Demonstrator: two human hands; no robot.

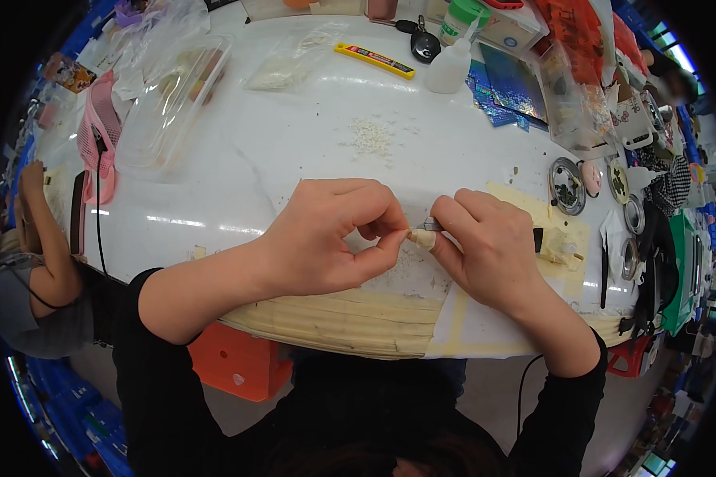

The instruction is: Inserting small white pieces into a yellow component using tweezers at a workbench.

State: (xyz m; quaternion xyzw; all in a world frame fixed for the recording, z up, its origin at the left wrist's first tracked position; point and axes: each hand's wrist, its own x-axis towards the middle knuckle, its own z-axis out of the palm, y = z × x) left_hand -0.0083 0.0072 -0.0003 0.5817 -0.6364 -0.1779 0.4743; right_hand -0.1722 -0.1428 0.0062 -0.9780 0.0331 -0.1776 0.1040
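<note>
My left hand (338, 234) is closed, thumb and forefinger pinched together at a spot too small to make out. Right against that pinch, my right hand (485, 246) is closed round a small grey metal piece (431, 224), most of it hidden by the fingers. A beige, tape-like wrap (423, 238) shows at the tip of the right fingers, nearly touching the left pinch. Both hands hover over the near part of the white table (239, 191). Beyond them lies a scattered pile of tiny white bits (371, 135).
A yellow stick-shaped packet (374, 60), a white squeeze bottle (449, 70) and a dark key fob (425, 46) lie at the back. Round tins (567, 187) stand at right, a clear plastic box (167, 111) at left. A co-worker's arm (52, 226) is far left.
</note>
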